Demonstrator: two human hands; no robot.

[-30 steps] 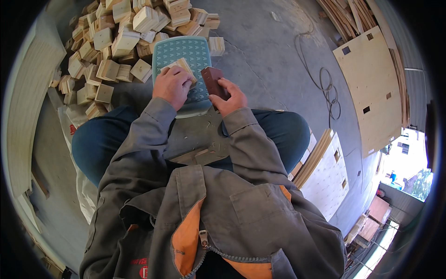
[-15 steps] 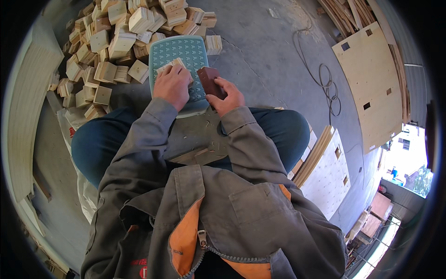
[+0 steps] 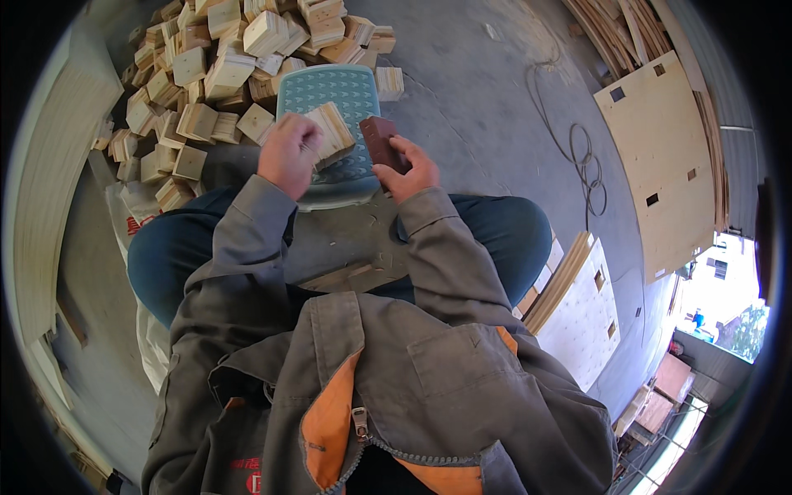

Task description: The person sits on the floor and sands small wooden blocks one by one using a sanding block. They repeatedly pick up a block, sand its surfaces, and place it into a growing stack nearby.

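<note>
A plywood block (image 3: pixel 332 136) with layered edges rests tilted on the pale blue-green plastic stool (image 3: pixel 363 87) between my knees. My left hand (image 3: pixel 289 157) is at the block's left side, its fingers curled and blurred by motion. Whether it still touches the block, I cannot make out. In my right hand (image 3: pixel 414 172) is a reddish-brown rectangular block (image 3: pixel 383 147), gripped between thumb and fingers at the stool's right edge.
A heap of similar plywood blocks (image 3: pixel 227 74) lies behind and left of the stool. Stacked sheets (image 3: pixel 66 165) stand at far left. A cable (image 3: pixel 586 161) coils on the floor to the right, near plywood panels (image 3: pixel 660 157). More panels (image 3: pixel 582 297) lean beside my right knee.
My left hand has moved off the top of the plywood block toward its left, leaving more of the block showing. The right hand keeps its hold. The view has shifted slightly.
</note>
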